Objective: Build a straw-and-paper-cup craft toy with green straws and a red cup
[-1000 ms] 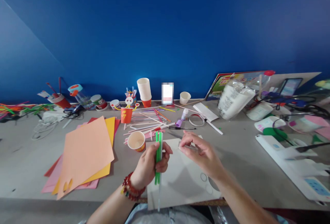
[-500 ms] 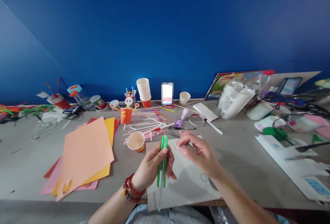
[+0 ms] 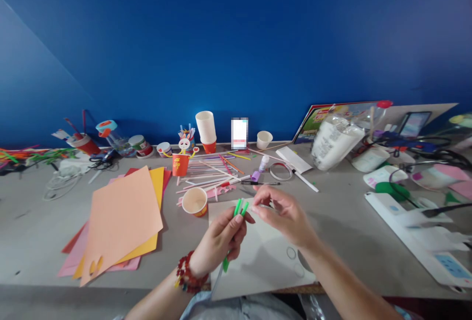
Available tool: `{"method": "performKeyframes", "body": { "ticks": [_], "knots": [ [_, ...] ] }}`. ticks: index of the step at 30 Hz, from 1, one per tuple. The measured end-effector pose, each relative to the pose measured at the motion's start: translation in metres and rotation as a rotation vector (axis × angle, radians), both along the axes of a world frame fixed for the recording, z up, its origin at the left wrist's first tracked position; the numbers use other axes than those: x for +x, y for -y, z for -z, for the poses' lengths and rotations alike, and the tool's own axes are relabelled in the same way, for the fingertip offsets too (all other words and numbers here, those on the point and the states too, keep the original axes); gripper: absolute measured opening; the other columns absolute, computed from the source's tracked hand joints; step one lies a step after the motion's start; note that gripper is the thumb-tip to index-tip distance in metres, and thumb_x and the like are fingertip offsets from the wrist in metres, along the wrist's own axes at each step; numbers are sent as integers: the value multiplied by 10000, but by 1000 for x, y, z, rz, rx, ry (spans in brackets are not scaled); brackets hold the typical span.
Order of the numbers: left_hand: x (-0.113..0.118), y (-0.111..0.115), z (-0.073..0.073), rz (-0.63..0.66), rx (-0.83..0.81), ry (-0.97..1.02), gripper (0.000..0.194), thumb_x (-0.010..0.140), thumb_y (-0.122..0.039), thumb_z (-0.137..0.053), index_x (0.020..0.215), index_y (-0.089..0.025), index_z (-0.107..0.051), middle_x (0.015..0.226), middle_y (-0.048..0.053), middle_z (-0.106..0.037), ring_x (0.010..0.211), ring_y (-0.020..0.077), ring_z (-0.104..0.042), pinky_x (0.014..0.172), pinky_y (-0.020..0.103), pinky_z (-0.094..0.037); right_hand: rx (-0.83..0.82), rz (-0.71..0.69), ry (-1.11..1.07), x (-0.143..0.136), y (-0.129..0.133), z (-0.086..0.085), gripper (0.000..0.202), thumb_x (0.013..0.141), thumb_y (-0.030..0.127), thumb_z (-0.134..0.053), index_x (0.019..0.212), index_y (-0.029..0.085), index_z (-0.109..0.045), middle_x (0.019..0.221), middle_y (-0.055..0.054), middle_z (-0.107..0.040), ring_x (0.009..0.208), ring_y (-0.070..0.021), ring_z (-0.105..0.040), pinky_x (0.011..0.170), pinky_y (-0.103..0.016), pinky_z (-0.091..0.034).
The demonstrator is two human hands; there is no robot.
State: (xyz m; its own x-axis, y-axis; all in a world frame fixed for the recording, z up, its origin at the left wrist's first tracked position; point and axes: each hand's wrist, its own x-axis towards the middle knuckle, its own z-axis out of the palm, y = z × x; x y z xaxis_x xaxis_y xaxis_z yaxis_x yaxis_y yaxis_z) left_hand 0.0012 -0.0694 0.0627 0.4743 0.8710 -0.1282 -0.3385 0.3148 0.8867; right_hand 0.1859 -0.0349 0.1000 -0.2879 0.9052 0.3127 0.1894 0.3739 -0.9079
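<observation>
My left hand (image 3: 226, 229) is closed around green strips (image 3: 242, 207), whose upper ends stick out above the thumb and whose lower end shows below the fingers. A thin pale stick runs down from the same grip. Just to the right, my right hand (image 3: 282, 212) has its thumb and forefinger pinched together; what they hold, if anything, is too small to name. Both hands are over a white sheet (image 3: 258, 271) with small circles drawn on it. A paper cup (image 3: 194, 202) stands beside the sheet's upper left corner.
Coloured paper sheets (image 3: 125, 212) lie stacked at the left. Behind the hands are loose straws (image 3: 206, 168), a glue stick (image 3: 263, 163), a pen (image 3: 265, 183) and an orange cup (image 3: 180, 165) with a rabbit figure. A power strip (image 3: 401, 231) lies at the right.
The green strips in my left hand have tilted to the right at the top, and the left fingers have curled further around them. My right hand has shifted slightly.
</observation>
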Motion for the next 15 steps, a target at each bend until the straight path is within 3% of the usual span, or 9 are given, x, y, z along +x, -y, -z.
{"method": "performKeyframes", "body": {
  "ticks": [5,8,12,15],
  "knots": [
    [4,3,-1,43,11,-7,352,943,-474,-530,1065,-150,-595,653,-67,-388,403,18,-260,336,139,-360,285,216,99,-5,-11,-14,83,859,212,-611,796,251,-647,720,12,-613,682,-174,-532,1018,-433,-412],
    [6,4,-1,79,21,1,345,950,-460,-524,1084,-150,-594,661,-66,-408,376,9,-282,332,144,-371,411,183,179,-12,-21,-19,100,855,203,-612,774,254,-643,685,21,-617,673,-174,-539,1062,-444,-370],
    [6,3,-3,124,9,32,331,948,-443,-538,1088,-149,-595,669,-64,-415,372,6,-293,324,139,-347,298,18,195,-17,-31,-16,92,862,229,-619,780,247,-656,726,10,-622,727,-176,-553,961,-401,-444],
    [4,1,-5,157,0,72,326,946,-443,-545,1088,-153,-587,684,-63,-421,369,-1,-288,316,130,-326,210,-31,173,-18,-36,-10,70,857,231,-631,794,240,-661,770,5,-610,746,-166,-554,866,-351,-480]
  ]
}}
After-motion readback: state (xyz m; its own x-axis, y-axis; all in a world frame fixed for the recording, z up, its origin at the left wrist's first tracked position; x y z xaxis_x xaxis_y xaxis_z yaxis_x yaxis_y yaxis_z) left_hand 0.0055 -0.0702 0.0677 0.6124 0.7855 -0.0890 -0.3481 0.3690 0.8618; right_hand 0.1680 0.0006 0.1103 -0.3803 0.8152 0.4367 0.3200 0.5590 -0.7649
